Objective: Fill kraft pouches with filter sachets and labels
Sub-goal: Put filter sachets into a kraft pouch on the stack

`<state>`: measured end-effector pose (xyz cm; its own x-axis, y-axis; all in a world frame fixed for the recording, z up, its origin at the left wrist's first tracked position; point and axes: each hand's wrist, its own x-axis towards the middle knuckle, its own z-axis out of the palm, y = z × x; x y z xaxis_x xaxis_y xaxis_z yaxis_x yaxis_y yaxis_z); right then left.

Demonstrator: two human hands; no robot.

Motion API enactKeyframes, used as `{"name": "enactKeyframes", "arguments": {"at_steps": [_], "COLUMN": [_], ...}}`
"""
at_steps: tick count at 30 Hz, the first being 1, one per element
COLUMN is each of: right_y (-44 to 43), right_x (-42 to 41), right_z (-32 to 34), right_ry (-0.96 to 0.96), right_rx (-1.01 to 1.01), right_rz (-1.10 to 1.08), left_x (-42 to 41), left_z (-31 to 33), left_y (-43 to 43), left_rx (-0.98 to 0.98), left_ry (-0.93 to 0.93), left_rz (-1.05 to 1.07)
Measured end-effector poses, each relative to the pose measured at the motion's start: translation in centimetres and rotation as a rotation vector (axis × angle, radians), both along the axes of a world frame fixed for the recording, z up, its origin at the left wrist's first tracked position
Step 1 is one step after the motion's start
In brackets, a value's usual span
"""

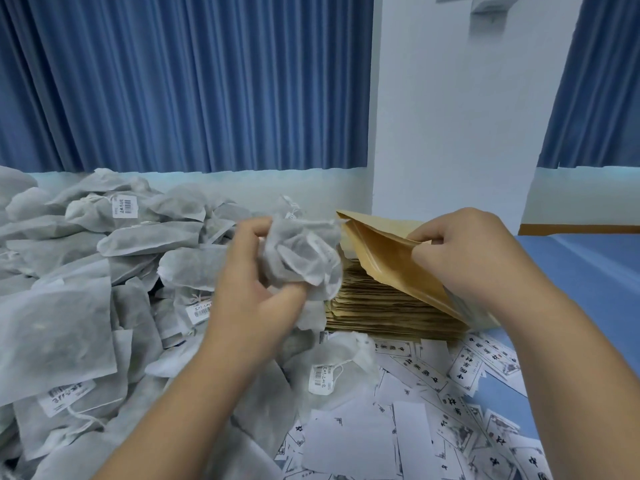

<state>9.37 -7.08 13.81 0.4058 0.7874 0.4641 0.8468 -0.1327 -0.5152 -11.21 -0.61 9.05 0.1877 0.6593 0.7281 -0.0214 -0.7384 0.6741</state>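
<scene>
— Left grip (252, 271)?
— Clamped round a crumpled filter sachet (301, 251), held up above the desk (588, 289), just beside the pouch mouth.
— And the right grip (464, 254)?
— Pinched on the top edge of a kraft pouch (384, 261), tilted, mouth spread towards the sachet.
— Underneath?
— A flat stack of kraft pouches (381, 313), right below the held one.
— Elsewhere on the desk?
— Heaped to the left, a pile of sachets (104, 271), some with barcode tags (125, 206). Scattered in front, printed labels (450, 393), several face down. Behind, blue curtains (173, 81).
</scene>
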Motion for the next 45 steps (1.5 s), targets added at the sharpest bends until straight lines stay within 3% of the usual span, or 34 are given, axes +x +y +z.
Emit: {"name": "enactKeyframes", "arguments": {"at_steps": [7, 12, 27, 29, 32, 35, 39, 42, 45], "right_y": [0.1, 0.2, 0.7, 0.7, 0.5, 0.5, 0.5, 0.6, 1.0], "right_x": [0.3, 0.7, 0.0, 0.2, 0.3, -0.2, -1.1, -1.7, -1.4], "right_z": [0.2, 0.2, -0.2, -0.2, 0.0, -0.1, 0.0, 0.0, -0.4], "right_ry": [-0.012, 0.007, 0.215, 0.202, 0.209, 0.165, 0.151, 0.165, 0.174], "right_rx": [0.013, 0.049, 0.070, 0.086, 0.120, 0.154, 0.200, 0.206, 0.212], "right_rz": [0.056, 0.068, 0.211, 0.166, 0.150, 0.160, 0.190, 0.211, 0.163], "left_x": [4.1, 4.3, 6.8, 6.8, 6.3, 5.7, 6.3, 7.2, 7.5], "left_z": [-0.3, -0.5, 3.4, 3.3, 3.0, 2.7, 3.2, 3.8, 3.7], "left_y": [-0.7, -0.6, 0.1, 0.0, -0.2, -0.9, -1.0, -1.2, -1.4], "left_rx": [0.524, 0.639, 0.285, 0.165, -0.013, 0.121, 0.357, 0.329, 0.264], "left_ry": [0.406, 0.590, 0.978, 0.876, 0.533, 0.465, 0.823, 1.006, 0.818], "left_rz": [0.016, -0.013, 0.243, 0.234, 0.239, 0.300, 0.559, 0.600, 0.379]}}
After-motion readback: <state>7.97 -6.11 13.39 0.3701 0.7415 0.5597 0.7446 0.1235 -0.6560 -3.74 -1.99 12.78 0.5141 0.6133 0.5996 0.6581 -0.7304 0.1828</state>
